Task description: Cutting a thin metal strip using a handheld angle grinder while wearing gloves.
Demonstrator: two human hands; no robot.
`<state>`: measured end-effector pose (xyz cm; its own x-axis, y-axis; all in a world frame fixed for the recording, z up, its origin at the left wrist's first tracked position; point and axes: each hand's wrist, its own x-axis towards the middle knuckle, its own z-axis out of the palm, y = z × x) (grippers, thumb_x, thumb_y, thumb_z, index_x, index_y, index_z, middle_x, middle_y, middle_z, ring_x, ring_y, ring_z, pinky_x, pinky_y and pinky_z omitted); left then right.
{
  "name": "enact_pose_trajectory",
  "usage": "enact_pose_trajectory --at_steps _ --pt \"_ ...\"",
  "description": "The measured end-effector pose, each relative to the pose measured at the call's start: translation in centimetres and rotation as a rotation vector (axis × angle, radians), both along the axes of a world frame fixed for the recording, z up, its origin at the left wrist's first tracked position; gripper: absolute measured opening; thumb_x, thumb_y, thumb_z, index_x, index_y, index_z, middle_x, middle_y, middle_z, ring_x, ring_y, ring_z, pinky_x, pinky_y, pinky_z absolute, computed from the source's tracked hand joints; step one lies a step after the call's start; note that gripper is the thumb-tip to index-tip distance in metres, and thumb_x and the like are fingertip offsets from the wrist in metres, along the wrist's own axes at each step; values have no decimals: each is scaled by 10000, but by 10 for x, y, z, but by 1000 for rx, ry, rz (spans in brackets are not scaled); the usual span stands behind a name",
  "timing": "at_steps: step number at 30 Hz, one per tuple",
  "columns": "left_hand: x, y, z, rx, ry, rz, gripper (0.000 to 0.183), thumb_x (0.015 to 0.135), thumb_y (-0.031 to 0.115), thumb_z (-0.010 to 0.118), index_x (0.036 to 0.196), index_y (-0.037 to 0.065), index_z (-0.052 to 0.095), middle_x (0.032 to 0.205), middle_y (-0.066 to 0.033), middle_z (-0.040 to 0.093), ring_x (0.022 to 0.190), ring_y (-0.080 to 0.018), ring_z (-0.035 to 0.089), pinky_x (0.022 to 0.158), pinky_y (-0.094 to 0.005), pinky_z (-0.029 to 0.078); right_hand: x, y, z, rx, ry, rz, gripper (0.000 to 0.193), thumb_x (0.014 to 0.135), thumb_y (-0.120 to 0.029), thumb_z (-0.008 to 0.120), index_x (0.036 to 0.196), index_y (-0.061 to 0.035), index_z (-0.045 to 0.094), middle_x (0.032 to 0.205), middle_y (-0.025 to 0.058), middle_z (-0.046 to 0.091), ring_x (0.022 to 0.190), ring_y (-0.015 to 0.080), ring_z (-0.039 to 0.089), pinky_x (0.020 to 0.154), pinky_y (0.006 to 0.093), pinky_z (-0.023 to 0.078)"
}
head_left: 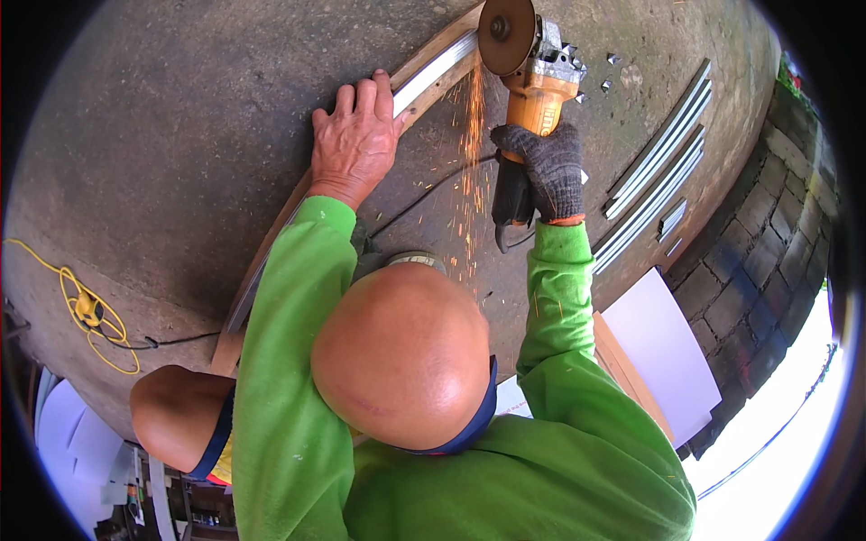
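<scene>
My bare left hand [354,140] presses on a pale metal strip [437,74], its fingers curled over it and the thumb along the near edge. Beneath the strip is a long wooden board [444,87] lying slantwise on the floor. A grey knitted glove covers my right hand [552,171], which is wrapped around an orange-and-black angle grinder [536,106]. The grinder's round disc [507,36] is upright at the strip's far end. Orange sparks [471,135] stream from there towards me. The disc hides the exact contact point.
Several metal strips [663,144] lie on the concrete floor to the right, near a block wall [749,234]. Small metal scraps [606,86] are scattered beyond the grinder. A black cable [433,191] runs past my bare knee [406,352]. A yellow cord [68,288] lies at left; a white panel [663,347] is at right.
</scene>
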<state>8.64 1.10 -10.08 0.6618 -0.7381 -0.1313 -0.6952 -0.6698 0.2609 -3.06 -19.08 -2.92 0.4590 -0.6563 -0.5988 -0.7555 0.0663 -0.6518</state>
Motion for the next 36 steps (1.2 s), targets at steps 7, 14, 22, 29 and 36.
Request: enact_pose_trajectory --at_steps 7,14,22,29,36 --pt "1 0 0 -13 3 3 614 949 418 617 1410 46 458 1102 -61 521 1025 -246 551 723 -466 507 -7 4 1 -6 51 -1 411 666 -199 875 944 17 663 761 84 700 610 169 670 565 309 547" --pt "1 -1 1 -21 -3 -3 619 945 421 622 1404 38 461 1096 -61 522 1015 -245 554 711 -466 508 -12 5 -3 18 33 -12 436 664 -225 879 960 17 670 766 92 713 615 174 681 584 315 558" --pt "0 -1 0 -16 1 0 613 952 421 616 1404 37 463 1093 -59 519 1019 -242 552 711 -468 509 -15 7 -5 -36 79 11 453 642 -272 888 931 13 687 766 106 727 632 195 698 607 332 563" --pt "0 -2 0 -16 8 1 610 954 417 613 1409 40 463 1097 -58 519 1023 -240 552 713 -472 507 -15 13 -6 -69 35 5 334 699 -123 846 937 32 670 747 94 686 592 186 672 550 318 565" --pt "2 -1 0 -21 6 2 612 957 419 610 1411 37 458 1090 -62 511 1018 -243 552 713 -470 510 -11 20 -3 -45 89 -23 322 704 -136 844 924 31 678 734 91 685 591 188 671 562 313 564"
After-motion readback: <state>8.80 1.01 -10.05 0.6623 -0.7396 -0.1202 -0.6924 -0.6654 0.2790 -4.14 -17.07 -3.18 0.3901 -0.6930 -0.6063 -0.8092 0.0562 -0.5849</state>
